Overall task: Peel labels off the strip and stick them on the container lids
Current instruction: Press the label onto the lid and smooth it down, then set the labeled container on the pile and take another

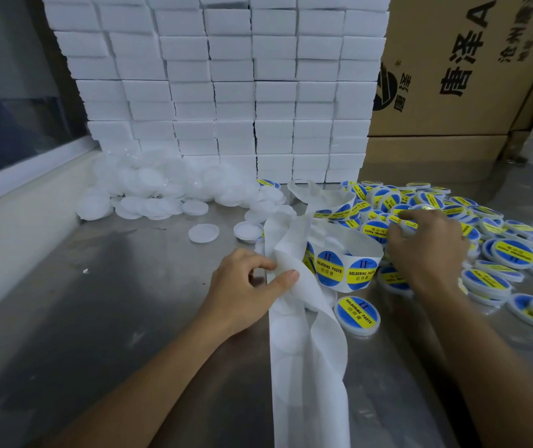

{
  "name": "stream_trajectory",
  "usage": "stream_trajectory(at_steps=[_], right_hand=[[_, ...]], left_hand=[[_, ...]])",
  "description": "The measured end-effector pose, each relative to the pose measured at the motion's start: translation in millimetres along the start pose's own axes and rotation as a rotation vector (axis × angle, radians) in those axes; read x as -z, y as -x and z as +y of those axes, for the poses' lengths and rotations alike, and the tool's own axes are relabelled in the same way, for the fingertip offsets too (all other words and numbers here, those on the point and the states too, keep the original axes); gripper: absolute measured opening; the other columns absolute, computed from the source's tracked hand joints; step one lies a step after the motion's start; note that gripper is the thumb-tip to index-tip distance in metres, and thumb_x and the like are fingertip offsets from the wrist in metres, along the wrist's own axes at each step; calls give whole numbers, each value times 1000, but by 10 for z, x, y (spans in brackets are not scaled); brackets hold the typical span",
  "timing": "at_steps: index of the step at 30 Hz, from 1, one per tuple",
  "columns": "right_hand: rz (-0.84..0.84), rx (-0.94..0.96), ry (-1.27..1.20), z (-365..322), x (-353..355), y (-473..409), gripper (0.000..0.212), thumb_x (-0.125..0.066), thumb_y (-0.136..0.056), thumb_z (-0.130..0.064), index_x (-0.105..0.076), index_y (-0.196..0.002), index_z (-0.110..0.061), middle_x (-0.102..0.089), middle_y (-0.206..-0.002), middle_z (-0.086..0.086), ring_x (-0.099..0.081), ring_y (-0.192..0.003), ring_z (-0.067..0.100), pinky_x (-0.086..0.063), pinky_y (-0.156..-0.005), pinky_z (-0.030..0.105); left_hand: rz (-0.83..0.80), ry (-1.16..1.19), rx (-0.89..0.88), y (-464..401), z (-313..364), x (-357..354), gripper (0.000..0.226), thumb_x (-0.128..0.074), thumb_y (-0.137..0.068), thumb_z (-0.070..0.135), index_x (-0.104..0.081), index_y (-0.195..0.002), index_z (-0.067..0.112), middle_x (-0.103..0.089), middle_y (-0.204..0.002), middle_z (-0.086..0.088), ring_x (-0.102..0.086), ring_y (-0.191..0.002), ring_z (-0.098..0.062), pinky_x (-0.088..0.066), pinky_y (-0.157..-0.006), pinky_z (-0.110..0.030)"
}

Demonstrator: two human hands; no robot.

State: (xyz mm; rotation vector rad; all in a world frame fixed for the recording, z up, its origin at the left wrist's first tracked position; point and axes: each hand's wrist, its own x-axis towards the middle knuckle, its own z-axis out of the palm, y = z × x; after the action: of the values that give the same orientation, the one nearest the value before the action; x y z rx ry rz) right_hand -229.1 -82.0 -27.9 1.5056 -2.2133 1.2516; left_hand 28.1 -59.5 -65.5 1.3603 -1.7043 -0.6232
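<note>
A white backing strip (307,350) runs from the bottom edge up the steel table and curls into a loop carrying round blue-and-yellow "SOLDERING PASTE" labels (330,270). My left hand (245,286) pinches the bare strip between thumb and fingers just left of the loop. My right hand (427,244) reaches over the heap of labelled lids (511,253), its fingers curled round a lid (409,225) with a label on it. One labelled lid (357,315) lies alone near the strip. Plain white lids (203,233) lie to the left.
A pile of unlabelled white lids (161,189) sits against a tall stack of white boxes (226,85) at the back. Brown cardboard cartons (459,76) stand at the back right. A window ledge (16,189) borders the steel table (113,302) on the left.
</note>
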Motion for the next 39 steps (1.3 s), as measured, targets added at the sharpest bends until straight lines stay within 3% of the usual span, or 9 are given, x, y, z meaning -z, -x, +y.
stream_trajectory(at_steps=[7,12,15,21,27,29,32,37,39], right_hand=[[-89,456,-301,-763,101,452,15,-64,-89,-23,-70,-99,-13,-69,-66,0,-66,-68,29,-51,-74,44],[-196,569,85,-928,-56,683,41,-48,-87,-58,-60,-110,-26,-71,-82,-6,-61,-94,23,-27,-85,39],[-247,572,128,-934,-87,723,42,-42,-88,-61,-58,-112,-30,-72,-86,-6,-60,-94,20,-22,-86,38],[-291,554,-87,-912,-3,691,31,-60,-86,-49,-63,-113,-34,-74,-91,-10,-65,-88,18,-20,-90,34],[-411,517,-243,-852,4,639,27,-64,-87,-15,-70,-112,-21,-74,-97,1,-67,-89,27,-50,-82,38],[-355,497,-336,-841,-12,626,29,-59,-86,-4,-70,-110,-17,-73,-101,4,-66,-93,25,-52,-80,35],[-296,475,-540,-846,-23,642,37,-53,-83,11,-72,-107,-10,-71,-106,4,-64,-100,18,-48,-85,22],[-454,203,-931,-942,21,689,46,-45,-88,15,-71,-112,-13,-69,-115,-5,-63,-109,3,-49,-91,19],[-527,129,-1079,-980,33,704,54,-43,-86,19,-69,-113,-19,-69,-117,-4,-65,-107,8,-53,-91,25]], left_hand=[[-56,-67,-12,-27,14,8,45,-57,-80,60,-74,-103,25,-51,-109,17,-45,-115,-10,-40,-103,-40],[-96,-37,-16,-6,52,41,34,-49,-78,44,-71,-100,31,-53,-109,16,-44,-118,-12,-40,-103,-44],[-120,-20,-13,-3,73,51,38,-48,-75,39,-72,-102,27,-53,-111,15,-45,-117,-14,-40,-102,-45],[-134,-5,-58,2,75,75,24,-55,-88,26,-73,-104,27,-55,-114,13,-45,-116,-15,-37,-103,-38],[-117,36,-56,4,89,75,31,-58,-94,14,-68,-116,34,-54,-112,21,-43,-118,-6,-26,-88,2],[-91,152,-36,-2,111,85,27,-60,-93,10,-71,-108,29,-57,-108,16,-48,-116,-8,-32,-96,-9],[-72,333,22,4,149,127,20,-59,-94,14,-75,-91,25,-62,-102,9,-58,-105,-3,-39,-87,-11],[-145,580,101,13,141,172,22,-63,-89,37,-78,-93,22,-74,-103,3,-66,-105,-12,-50,-90,-28],[-168,632,85,21,158,183,29,-62,-80,44,-79,-88,22,-75,-93,6,-68,-94,-6,-50,-79,-19]])
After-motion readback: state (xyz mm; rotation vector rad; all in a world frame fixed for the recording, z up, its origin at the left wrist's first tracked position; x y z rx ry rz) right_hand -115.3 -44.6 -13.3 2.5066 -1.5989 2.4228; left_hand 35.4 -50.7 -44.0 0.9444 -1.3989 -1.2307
